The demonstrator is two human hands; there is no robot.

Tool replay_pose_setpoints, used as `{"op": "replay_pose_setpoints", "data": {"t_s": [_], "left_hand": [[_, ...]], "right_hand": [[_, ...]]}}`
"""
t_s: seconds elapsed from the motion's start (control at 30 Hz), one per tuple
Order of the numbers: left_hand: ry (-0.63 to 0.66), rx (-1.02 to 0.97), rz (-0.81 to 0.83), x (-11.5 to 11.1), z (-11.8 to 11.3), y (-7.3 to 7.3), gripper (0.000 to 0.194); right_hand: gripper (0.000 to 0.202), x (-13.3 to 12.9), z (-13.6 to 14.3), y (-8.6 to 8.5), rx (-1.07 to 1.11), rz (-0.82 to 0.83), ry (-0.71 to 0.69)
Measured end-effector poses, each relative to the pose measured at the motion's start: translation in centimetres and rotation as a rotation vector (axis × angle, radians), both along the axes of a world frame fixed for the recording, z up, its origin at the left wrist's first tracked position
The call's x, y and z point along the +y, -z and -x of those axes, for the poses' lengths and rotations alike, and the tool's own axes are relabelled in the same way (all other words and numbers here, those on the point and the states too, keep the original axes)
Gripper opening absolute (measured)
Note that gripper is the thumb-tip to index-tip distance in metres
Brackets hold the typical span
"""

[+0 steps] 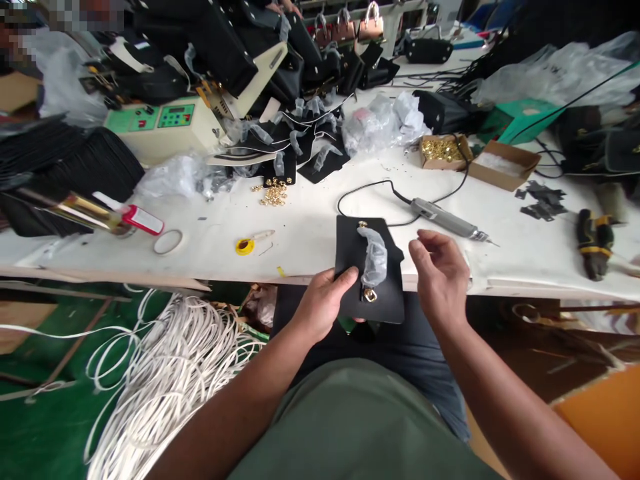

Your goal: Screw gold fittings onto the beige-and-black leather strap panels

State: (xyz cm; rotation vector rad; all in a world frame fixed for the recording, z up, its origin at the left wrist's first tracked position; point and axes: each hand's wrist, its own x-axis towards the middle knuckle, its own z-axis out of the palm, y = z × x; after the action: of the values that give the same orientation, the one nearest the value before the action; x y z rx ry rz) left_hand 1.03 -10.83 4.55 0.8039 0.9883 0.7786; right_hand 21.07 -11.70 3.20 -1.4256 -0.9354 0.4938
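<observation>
My left hand (325,300) grips the left edge of a flat black bag panel (345,243), thumb on top, over the table's front edge. A handle wrapped in clear plastic (375,260) runs along the panel, with gold-coloured metal fittings at both ends; the lower fitting (370,295) is a ring. To the right of the panel, apart from it, is my right hand (443,273), its fingers curled and thumb close to the index finger. Whatever that pinch may hold is too small to make out. Beyond it lies a grey electric screwdriver (445,219) with a black cable.
Gold-coloured hardware (274,193) lies loose on the white table (310,230). A box of small gold parts (443,152), another cardboard box (505,163) and pliers (594,243) are rightward. A red-labelled bottle (143,219) and yellow tape roll (245,247) are leftward. Coiled white cord (175,393) lies below.
</observation>
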Motion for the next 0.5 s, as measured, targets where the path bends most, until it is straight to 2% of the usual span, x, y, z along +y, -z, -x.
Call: {"op": "replay_pose_setpoints", "data": {"t_s": [0.07,0.17,0.23,0.33,0.5], "left_hand": [[-0.066,0.028,-0.034,0.1,-0.1,-0.3,0.049],[-0.148,0.111,-0.170,0.1,-0.3,-0.7,0.044],[-0.171,0.182,-0.254,0.0,-0.4,-0.9,0.042],[-0.166,0.281,-0.328,-0.3,-0.6,-1.4,0.046],[-0.157,0.318,-0.332,-0.3,-0.3,-1.8,0.046]], "right_hand": [[0.020,-1.9,0.4,-0.4,-0.269,-0.067,-0.051],[0.018,-3.8,1.5,-0.8,-0.475,-0.083,-0.310],[0.021,-4.2,2.2,-0.8,-0.522,-0.063,-0.385],[0.014,-4.0,2.8,-0.6,-0.506,-0.055,-0.367],[0.010,-3.7,2.3,-0.7,-0.485,-0.075,-0.431]]}}
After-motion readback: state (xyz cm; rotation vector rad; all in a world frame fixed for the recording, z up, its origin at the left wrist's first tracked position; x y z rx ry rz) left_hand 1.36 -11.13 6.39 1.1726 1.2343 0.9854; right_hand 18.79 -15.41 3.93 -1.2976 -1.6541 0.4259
